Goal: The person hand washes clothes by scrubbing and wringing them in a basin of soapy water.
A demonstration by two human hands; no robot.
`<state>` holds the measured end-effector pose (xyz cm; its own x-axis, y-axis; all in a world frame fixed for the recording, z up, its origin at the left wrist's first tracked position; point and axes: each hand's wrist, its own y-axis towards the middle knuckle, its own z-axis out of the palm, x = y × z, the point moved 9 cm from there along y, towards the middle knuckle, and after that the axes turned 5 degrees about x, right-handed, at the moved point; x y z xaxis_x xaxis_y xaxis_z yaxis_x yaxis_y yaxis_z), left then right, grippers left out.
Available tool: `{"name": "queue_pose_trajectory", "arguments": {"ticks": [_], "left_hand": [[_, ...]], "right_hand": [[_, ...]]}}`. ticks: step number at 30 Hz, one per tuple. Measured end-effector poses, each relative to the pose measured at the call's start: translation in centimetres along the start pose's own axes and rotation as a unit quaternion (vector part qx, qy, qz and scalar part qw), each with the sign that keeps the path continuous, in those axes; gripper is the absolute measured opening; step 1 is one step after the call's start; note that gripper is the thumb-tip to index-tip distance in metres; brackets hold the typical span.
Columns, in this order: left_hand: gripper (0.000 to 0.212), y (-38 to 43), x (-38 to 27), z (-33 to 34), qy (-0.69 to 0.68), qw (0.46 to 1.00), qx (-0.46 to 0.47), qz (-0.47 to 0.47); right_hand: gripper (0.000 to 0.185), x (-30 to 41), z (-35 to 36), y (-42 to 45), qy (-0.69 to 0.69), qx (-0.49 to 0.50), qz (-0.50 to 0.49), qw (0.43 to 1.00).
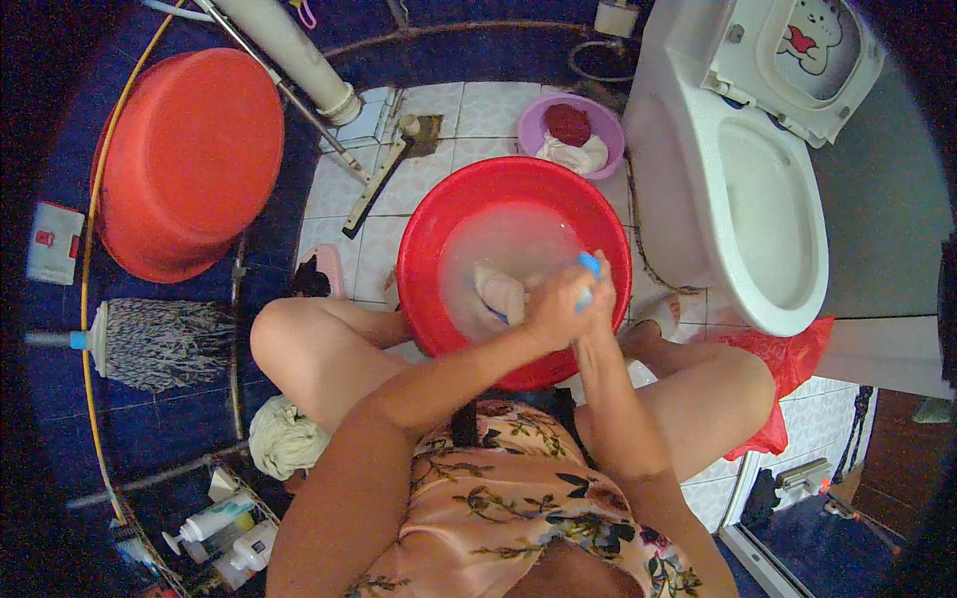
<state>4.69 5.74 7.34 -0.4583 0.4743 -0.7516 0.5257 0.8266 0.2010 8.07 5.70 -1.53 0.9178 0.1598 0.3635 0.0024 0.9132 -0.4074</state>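
My left hand [559, 303] and my right hand [604, 295] press together over the right side of a red plastic basin [422, 232]. Between them shows a small blue and white item [588, 270]; motion blur and my fingers hide most of it, so I cannot tell its kind. Both hands are shut around it. Cloudy water [516, 224] fills the bottom of the basin. Just left of my hands, a pale item [501, 291] with a dark blue edge lies partly under the water; whether it is cloth or a shoe is unclear.
Beyond the basin sits a purple basin [530, 123] with dark red and white cloths. A toilet [718, 217] rises at the right, near a red plastic bag [800, 359]. Leftward are a floor squeegee [377, 187], a large red tub [202, 149] and a mop [161, 344].
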Motion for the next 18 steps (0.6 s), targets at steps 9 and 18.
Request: {"name": "queue_pose_trajectory", "arguments": {"ticks": [9,18], "left_hand": [[0.035,1.2,7.5,-6.5,-0.051,0.985,0.057,-0.158],[0.036,0.7,7.2,-3.7,-0.121,0.981,0.088,-0.126]], "right_hand": [[0.047,0.9,0.4,-0.2,-0.121,-0.1,-0.006,0.988],[0.065,0.8,3.3,-0.5,-0.129,0.002,0.007,0.992]]}}
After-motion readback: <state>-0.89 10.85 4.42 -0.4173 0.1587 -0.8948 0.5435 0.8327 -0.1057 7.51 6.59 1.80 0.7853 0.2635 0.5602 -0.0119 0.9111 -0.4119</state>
